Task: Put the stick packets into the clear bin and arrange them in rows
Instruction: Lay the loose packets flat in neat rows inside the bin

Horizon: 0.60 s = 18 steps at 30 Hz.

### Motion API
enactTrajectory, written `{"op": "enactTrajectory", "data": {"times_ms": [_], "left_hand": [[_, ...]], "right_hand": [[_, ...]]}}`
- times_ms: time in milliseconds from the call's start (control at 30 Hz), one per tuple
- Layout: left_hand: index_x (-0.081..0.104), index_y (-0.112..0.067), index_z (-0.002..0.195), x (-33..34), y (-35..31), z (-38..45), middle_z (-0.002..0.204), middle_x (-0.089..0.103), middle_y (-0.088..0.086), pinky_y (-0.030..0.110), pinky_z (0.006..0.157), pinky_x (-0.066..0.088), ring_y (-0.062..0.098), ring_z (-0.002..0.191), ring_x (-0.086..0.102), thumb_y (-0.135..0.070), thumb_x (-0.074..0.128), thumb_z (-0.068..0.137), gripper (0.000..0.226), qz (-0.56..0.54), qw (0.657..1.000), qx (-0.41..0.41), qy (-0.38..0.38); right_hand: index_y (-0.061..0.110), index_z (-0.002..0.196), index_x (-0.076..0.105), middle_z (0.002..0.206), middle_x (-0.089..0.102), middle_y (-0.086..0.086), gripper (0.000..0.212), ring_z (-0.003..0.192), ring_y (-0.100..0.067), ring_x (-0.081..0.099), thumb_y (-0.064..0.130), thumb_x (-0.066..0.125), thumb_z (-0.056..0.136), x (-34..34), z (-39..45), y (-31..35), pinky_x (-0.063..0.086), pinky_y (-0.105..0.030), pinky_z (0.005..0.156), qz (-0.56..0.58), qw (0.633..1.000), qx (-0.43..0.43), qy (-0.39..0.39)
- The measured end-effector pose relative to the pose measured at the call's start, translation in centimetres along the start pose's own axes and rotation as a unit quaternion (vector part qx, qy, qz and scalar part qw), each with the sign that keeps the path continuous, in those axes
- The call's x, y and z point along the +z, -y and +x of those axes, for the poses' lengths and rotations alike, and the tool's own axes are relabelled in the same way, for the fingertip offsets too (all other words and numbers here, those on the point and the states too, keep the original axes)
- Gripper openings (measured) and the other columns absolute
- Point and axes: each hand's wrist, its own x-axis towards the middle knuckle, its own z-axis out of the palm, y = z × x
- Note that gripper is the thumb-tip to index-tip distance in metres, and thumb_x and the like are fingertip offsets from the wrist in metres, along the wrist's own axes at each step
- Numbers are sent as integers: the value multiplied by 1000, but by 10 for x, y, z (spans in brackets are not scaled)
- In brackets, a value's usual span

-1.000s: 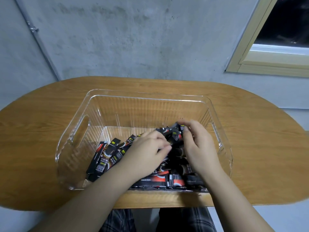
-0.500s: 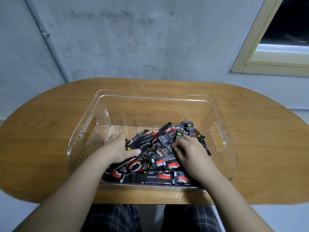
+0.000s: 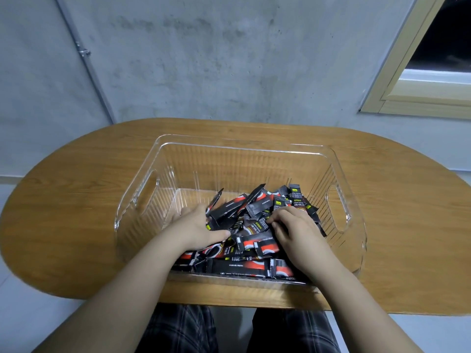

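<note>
I see a grey wall point(image 3: 204, 59) behind everything, with a window frame point(image 3: 413, 80) at upper right and a thin pipe point(image 3: 84, 59) slanting down at left; below it the oval wooden table point(image 3: 63, 212) fills the middle of my view; on the table sits the clear bin point(image 3: 254, 149), ribbed walls, a cut-out handle at each short end, its near wall close to the table's near edge; the packets point(image 3: 257, 205) are inside the bin, a loose black-and-red heap over the middle, right and near part of the floor, crossing one another at all angles, no rows that I can make out; a few lie flat along the near wall, others stick up tilted toward the far side; the far left of the floor shows bare plastic; both forearms reach in over the near wall; my left hand point(image 3: 196, 225) lies on the left edge of the heap, fingers fairly straight and spread, thumb pointing right across a packet, pressing on the pile rather than closing round anything I can see; my right hand point(image 3: 293, 230) rests on the right side of the heap, fingers curled down with the tips among the packets; I cannot tell whether they pinch one or merely press; the two hands are apart, packets showing between them; plaid trousers point(image 3: 183, 327) show under the table edge.
</note>
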Motion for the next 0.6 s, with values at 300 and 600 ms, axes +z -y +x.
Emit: {"op": "enactTrajectory", "data": {"times_ms": [300, 600], "left_hand": [[43, -11, 87, 7, -14, 0, 68, 45, 2, 28, 48, 29, 17, 59, 43, -23, 64, 82, 25, -14, 997, 61, -39], [59, -3, 83, -25, -11, -6, 67, 53, 7, 25, 51, 32, 18, 53, 45, -18, 65, 83, 16, -163, 974, 114, -109]], "right_hand": [[18, 104, 64, 109, 60, 5, 19, 104, -16, 49, 13, 47, 97, -6, 1, 2, 35, -27, 90, 8, 999, 29, 26], [15, 119, 61, 119, 62, 2, 26, 111, -16, 54, 14, 45, 99, -32, 5, 9, 32, -17, 81, 41, 997, 56, -24]]}}
